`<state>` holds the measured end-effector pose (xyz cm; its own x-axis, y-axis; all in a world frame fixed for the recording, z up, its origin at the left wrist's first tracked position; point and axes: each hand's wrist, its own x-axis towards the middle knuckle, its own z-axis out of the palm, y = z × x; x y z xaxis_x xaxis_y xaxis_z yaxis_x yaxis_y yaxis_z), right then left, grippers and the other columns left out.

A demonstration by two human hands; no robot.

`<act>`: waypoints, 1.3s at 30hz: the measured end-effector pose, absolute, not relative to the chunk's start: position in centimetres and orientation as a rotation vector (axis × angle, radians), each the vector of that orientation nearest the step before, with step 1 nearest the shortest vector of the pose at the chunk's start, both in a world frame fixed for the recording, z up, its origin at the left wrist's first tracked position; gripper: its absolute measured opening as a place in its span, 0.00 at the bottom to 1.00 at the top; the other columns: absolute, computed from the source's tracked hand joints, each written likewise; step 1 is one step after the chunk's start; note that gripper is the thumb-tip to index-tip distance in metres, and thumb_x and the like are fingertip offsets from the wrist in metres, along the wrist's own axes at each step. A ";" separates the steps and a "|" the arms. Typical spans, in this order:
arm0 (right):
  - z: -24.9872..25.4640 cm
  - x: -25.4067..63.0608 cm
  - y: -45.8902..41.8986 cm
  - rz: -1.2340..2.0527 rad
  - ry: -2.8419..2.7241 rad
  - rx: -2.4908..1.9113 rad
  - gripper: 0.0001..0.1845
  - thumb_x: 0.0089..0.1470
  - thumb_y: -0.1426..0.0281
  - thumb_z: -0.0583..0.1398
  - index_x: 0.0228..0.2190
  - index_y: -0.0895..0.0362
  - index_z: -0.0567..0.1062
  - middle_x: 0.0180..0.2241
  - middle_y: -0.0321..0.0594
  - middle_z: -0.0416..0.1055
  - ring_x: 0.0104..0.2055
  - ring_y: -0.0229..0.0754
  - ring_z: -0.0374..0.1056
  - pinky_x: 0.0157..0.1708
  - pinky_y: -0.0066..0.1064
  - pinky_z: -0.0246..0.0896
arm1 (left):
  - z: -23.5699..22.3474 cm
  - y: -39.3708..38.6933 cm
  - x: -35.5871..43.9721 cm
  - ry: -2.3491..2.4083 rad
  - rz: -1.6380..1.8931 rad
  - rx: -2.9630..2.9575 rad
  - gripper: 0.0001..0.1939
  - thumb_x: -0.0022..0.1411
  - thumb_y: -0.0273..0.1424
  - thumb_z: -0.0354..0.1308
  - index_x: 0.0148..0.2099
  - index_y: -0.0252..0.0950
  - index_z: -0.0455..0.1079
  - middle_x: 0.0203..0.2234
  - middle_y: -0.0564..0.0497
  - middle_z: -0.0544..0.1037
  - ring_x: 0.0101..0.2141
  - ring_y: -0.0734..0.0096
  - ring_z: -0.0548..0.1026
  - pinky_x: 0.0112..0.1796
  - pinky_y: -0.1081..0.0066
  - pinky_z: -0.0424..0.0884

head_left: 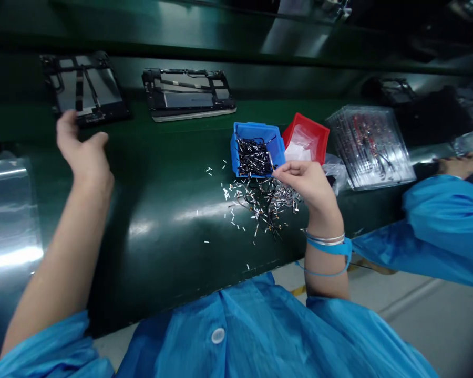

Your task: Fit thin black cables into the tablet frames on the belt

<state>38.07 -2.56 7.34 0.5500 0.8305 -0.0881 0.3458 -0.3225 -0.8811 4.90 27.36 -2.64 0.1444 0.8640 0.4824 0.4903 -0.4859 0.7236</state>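
My left hand is at the near edge of an opened tablet-like device on the left. Its thumb and fingers are spread, and I cannot tell whether a fingertip touches the device. My right hand is closed in a pinch over the near right corner of a blue bin. A thin pale piece shows by its fingertips, too small to name. Short black cables fill the bin. More cables and small white pieces lie scattered on the green surface below that hand.
Another opened device lies further right. A red bin with clear plastic bags stands beside the blue one. Stacked clear trays hold small parts. At the right edge are another person's hand and blue sleeve.
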 end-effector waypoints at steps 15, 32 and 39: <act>3.5 25.8 -2.3 0.802 -0.788 -1.437 0.05 0.42 0.66 0.66 0.20 0.54 0.77 0.22 0.32 0.67 0.24 0.33 0.63 0.23 0.28 0.60 | 4.3 4.1 13.3 0.506 0.417 0.971 0.18 0.58 0.33 0.61 0.48 0.32 0.63 0.23 0.50 0.79 0.25 0.69 0.78 0.22 0.76 0.68; 3.7 25.2 -3.7 -0.270 -1.556 -1.654 0.06 0.55 0.75 0.61 0.30 0.52 0.78 0.30 0.38 0.78 0.32 0.40 0.72 0.33 0.35 0.69 | 4.0 4.4 12.9 0.619 0.479 1.315 0.04 0.61 0.27 0.54 0.35 0.33 0.70 0.25 0.51 0.77 0.28 0.73 0.77 0.25 0.79 0.70; 4.0 26.5 -3.9 -0.328 -1.486 -1.704 0.10 0.54 0.79 0.58 0.32 0.54 0.77 0.30 0.39 0.78 0.31 0.40 0.73 0.31 0.32 0.69 | 3.4 5.0 12.9 0.622 0.406 1.161 0.07 0.60 0.30 0.56 0.40 0.32 0.70 0.27 0.46 0.81 0.29 0.67 0.80 0.23 0.77 0.70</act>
<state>26.50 -3.86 3.97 0.2657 0.6947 0.6685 0.9113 0.0452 -0.4092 12.87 4.98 3.44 0.7650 0.5967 -0.2422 0.0182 0.3560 0.9343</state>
